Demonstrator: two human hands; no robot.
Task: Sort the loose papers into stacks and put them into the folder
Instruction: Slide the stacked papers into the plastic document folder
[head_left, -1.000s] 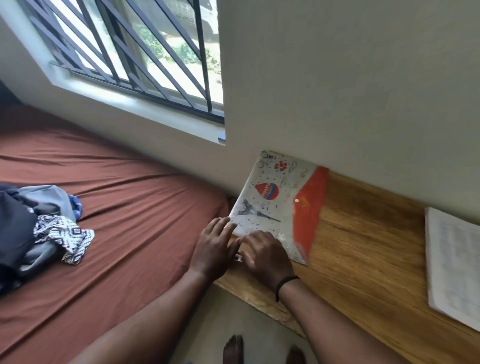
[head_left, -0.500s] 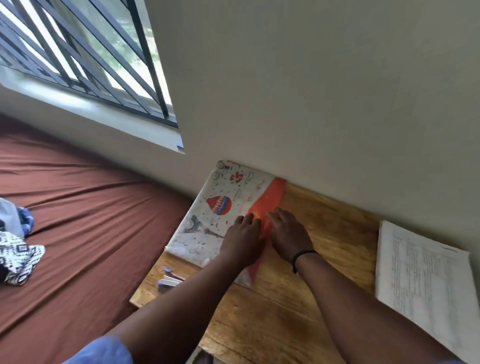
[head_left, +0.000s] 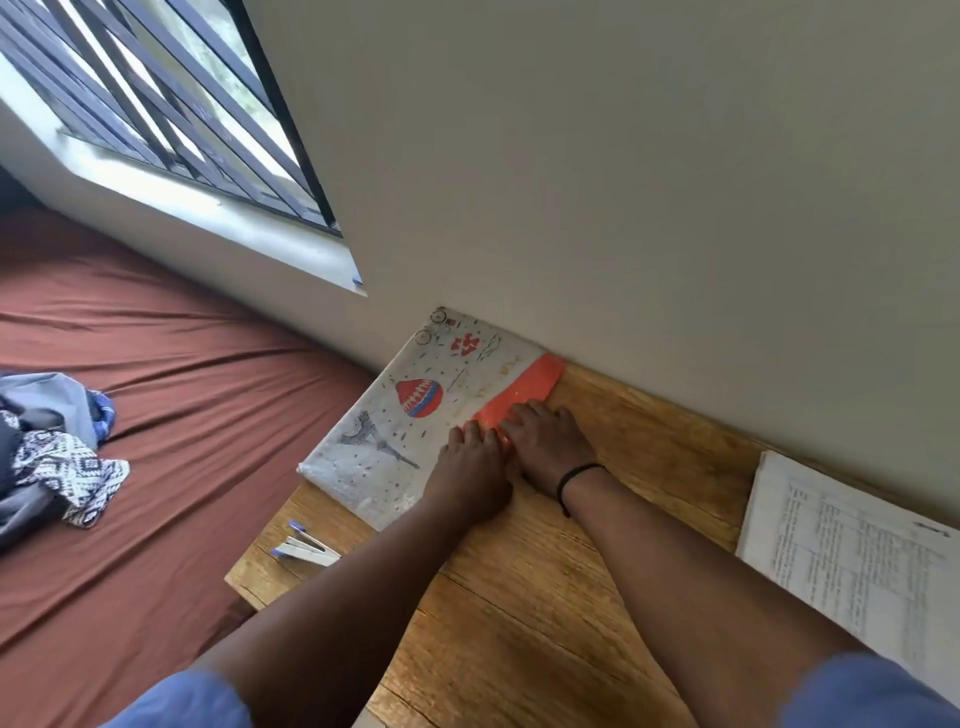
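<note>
Orange flap (head_left: 524, 397) of the printed folder (head_left: 395, 431) lies under both flat-fingered hands, left hand (head_left: 475, 462) and right hand (head_left: 545, 441), pressing it closed, though a printed paper stack (head_left: 852, 561) remains outside on the tabletop (head_left: 519, 623).

You had the folder (head_left: 410, 415) lying at the far left of the table (head_left: 519, 623) against the wall (head_left: 623, 182), both hands on its right edge, a stapler (head_left: 306, 550) near it, papers (head_left: 857, 561) far right, and the bed (head_left: 156, 467) left.
</note>
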